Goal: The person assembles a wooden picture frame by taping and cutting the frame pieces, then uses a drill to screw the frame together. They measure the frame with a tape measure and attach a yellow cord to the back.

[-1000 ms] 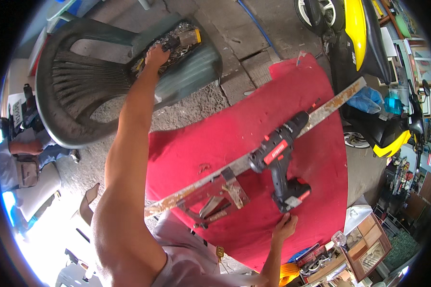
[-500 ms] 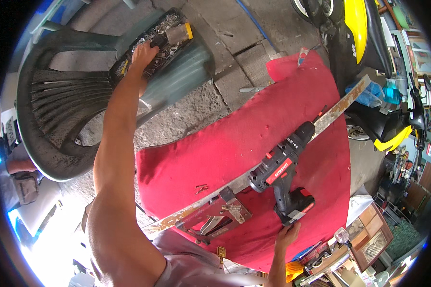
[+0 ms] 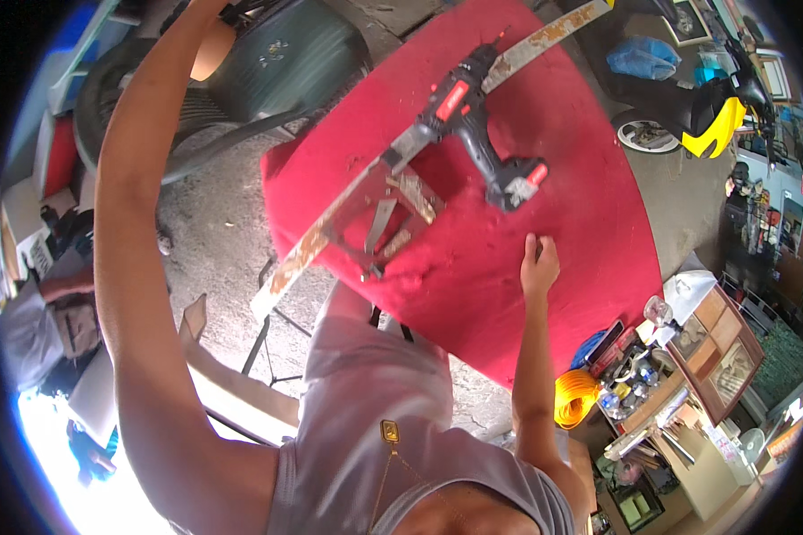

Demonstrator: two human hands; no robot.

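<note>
My left arm reaches up past the top edge of the head view, so the left hand is out of sight. Beside that wrist is the green plastic chair (image 3: 308, 76), with a small pile of metal hardware (image 3: 275, 53) on its seat. A dark tray (image 3: 252, 11) is cut off at the top edge. My right hand (image 3: 541, 267) hovers over or rests on the red cloth (image 3: 589, 241). Its thumb and finger are slightly apart, with nothing visible between them. Above it lies a black-and-red cordless drill (image 3: 477, 134), beside a rusty flat metal bar (image 3: 308, 254).
A rusty metal bracket (image 3: 397, 218) lies against the bar. At right stands a yellow-and-black scooter (image 3: 718, 125). A coil of orange cord (image 3: 577, 399), a cluttered shelf (image 3: 638, 392) and a wooden frame (image 3: 718, 357) are at lower right. A black bag (image 3: 76, 325) is at left.
The view has tilted, so chair, drill and cloth appear higher. My right hand is now apart from the drill's battery. My left hand has left the picture; a hardware pile shows on the seat.
</note>
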